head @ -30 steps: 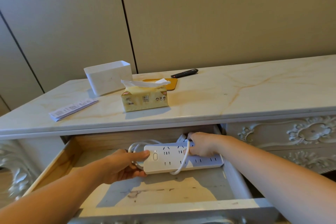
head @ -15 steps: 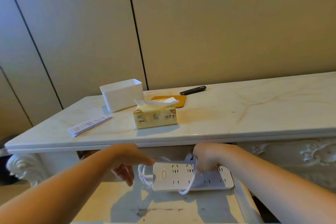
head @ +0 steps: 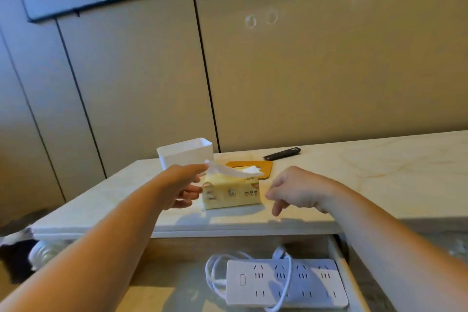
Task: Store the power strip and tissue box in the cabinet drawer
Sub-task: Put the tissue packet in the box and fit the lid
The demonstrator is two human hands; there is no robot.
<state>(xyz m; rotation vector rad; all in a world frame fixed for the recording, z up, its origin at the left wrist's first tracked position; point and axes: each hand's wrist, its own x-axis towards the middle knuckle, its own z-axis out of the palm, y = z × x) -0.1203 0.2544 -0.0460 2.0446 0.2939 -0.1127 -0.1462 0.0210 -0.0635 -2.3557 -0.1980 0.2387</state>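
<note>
Open, empty left grip point(head: 182, 185) at 9 o'clock of the tissue box point(head: 231, 195), right grip point(head: 293, 189) likewise at 3 o'clock: they should squeeze both ends evenly.

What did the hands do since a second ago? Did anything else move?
Both let go of the power strip and came up out of the drawer to the tissue box on the cabinet top. The left hand reaches its left end, fingers spread; the right hand hangs loosely curled at its right, holding nothing. Power strip and tissue box stayed put.
</note>
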